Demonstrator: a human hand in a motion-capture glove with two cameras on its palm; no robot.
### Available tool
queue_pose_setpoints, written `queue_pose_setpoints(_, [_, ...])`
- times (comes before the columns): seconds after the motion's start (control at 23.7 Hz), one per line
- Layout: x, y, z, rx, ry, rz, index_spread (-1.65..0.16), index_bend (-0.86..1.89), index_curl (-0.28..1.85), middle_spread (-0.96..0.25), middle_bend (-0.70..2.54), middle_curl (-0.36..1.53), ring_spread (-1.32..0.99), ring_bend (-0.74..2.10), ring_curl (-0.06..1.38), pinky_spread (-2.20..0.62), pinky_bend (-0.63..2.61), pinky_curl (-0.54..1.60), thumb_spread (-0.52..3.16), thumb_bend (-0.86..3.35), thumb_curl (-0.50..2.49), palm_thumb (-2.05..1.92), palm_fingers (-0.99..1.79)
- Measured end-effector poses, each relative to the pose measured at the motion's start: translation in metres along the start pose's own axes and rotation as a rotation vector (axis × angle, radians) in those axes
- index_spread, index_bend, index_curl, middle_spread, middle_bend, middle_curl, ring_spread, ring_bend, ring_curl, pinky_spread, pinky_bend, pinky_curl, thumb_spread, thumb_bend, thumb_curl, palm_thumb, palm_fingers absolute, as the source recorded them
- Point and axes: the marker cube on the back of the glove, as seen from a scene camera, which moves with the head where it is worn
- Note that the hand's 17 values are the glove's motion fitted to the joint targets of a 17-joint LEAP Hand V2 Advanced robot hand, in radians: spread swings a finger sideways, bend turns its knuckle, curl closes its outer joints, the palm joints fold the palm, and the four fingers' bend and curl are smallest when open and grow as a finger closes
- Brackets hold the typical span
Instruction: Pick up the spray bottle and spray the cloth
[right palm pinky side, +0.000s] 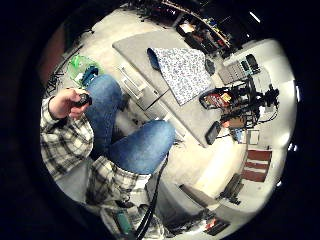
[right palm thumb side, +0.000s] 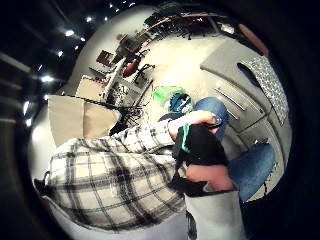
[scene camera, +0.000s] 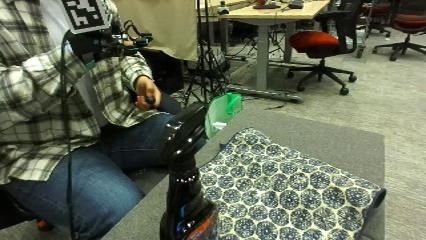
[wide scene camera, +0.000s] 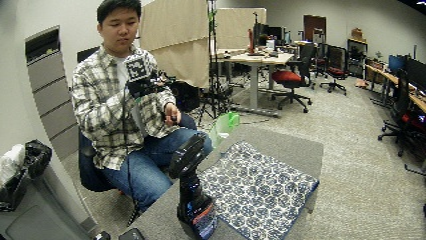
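Across a grey bench in an office of desks and swivel chairs lies a blue-and-white patterned cloth. Beside it stands a dark spray bottle, black-headed. Raised at the person's chest, the right hand is probably empty; its fingers can't be made out.

Grey carpet floor across whole room. Beige partition screen behind seated person. Wooden desk with white legs behind it, things on top too small to identify. Office chair with red seat next to desk; more dark chairs further back. Grey cabinet with drawers against left wall. Dark door in far wall. Grey table in foreground.
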Motion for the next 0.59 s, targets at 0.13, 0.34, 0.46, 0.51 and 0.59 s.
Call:
queue_pose_setpoints(0.13, [0.0037, 0.0007, 0.001, 0.005, 0.019, 0.006, -0.22, 0.22, 0.09, -0.04, 0.18, 0.06, 0.08, 0.23, 0.06, 0.11, 0.36, 0.08, 0.54, 0.26, 0.13, 0.41, 0.26])
queue_pose_setpoints(0.34, [0.0068, 0.0033, -0.0002, 0.011, 0.02, 0.014, -0.28, 0.2, 0.15, -0.05, 0.18, 0.1, 0.11, 0.24, 0.09, 0.15, 0.39, 0.12, 0.78, 0.25, 0.18, 0.45, 0.24])
queue_pose_setpoints(0.46, [0.0063, 0.0046, 0.0, 0.013, 0.015, 0.017, -0.3, 0.2, 0.18, -0.06, 0.18, 0.12, 0.12, 0.24, 0.11, 0.17, 0.4, 0.13, 0.88, 0.24, 0.21, 0.46, 0.23])
queue_pose_setpoints(0.51, [0.0049, 0.0051, 0.0002, 0.012, 0.011, 0.017, -0.31, 0.19, 0.19, -0.06, 0.18, 0.13, 0.12, 0.24, 0.11, 0.17, 0.4, 0.13, 0.91, 0.23, 0.22, 0.46, 0.23])
queue_pose_setpoints(0.59, [0.0023, 0.0059, 0.0004, 0.012, -0.002, 0.017, -0.32, 0.19, 0.2, -0.06, 0.18, 0.14, 0.13, 0.24, 0.12, 0.18, 0.4, 0.14, 0.95, 0.22, 0.23, 0.47, 0.23])
